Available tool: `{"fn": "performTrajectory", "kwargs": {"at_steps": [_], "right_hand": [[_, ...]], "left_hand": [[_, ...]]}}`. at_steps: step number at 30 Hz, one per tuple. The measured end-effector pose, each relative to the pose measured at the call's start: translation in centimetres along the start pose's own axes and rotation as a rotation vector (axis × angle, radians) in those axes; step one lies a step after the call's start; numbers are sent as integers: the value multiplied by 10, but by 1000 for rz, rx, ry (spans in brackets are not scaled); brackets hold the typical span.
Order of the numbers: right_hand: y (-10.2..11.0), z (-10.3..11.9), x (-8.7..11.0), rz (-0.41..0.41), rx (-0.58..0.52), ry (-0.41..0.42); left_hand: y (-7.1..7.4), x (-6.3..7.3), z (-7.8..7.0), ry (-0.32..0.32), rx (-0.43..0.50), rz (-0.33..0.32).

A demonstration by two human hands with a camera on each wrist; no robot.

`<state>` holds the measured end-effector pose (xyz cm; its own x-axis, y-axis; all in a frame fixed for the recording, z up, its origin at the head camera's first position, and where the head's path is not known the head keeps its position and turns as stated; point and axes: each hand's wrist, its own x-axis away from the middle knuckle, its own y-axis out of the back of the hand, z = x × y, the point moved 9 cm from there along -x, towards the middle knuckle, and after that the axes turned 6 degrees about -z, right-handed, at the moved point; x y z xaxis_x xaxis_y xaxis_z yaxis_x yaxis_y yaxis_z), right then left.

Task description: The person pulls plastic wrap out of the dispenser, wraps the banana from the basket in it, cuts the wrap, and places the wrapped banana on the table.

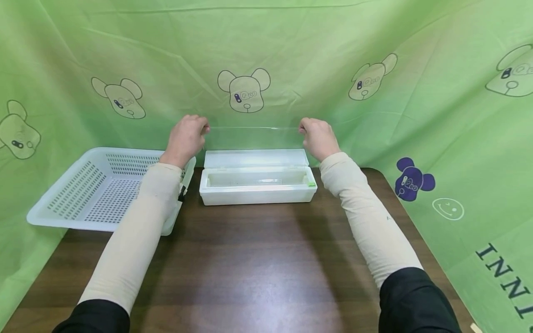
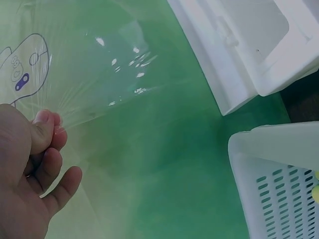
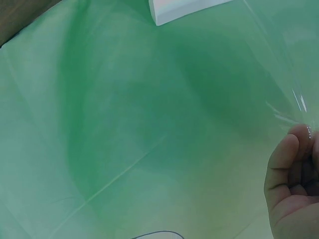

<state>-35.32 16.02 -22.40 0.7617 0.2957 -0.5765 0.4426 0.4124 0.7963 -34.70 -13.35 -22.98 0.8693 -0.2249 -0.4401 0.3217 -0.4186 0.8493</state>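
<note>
A clear sheet of cling film (image 1: pixel 254 133) is stretched between both hands, just above and behind the white dispenser box. My left hand (image 1: pixel 186 140) pinches one corner between thumb and fingertips; in the left wrist view the film (image 2: pixel 119 64) creases toward that grip. The opposite corner is pinched by my right hand (image 1: pixel 319 138), and the right wrist view shows film (image 3: pixel 291 74) gathering at those fingertips. Below, the dispenser box (image 1: pixel 256 196) lies with its lid (image 1: pixel 256 158) raised at the back. A small green piece (image 1: pixel 311 184) sits at its right end. Whether film joins the box, I cannot tell.
On the left, a light-blue perforated basket (image 1: pixel 75 225) overhangs the table edge, beneath my left forearm. The dark wooden table (image 1: pixel 250 259) spreads in front of the box. A green printed cloth (image 1: pixel 291 46) hangs behind and along the sides.
</note>
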Motion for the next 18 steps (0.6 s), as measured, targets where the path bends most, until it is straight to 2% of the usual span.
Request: {"fn": "performTrajectory", "kwargs": {"at_steps": [18], "right_hand": [[7, 1, -8, -12, 7, 11]], "left_hand": [[9, -7, -3, -19, -12, -22]]}}
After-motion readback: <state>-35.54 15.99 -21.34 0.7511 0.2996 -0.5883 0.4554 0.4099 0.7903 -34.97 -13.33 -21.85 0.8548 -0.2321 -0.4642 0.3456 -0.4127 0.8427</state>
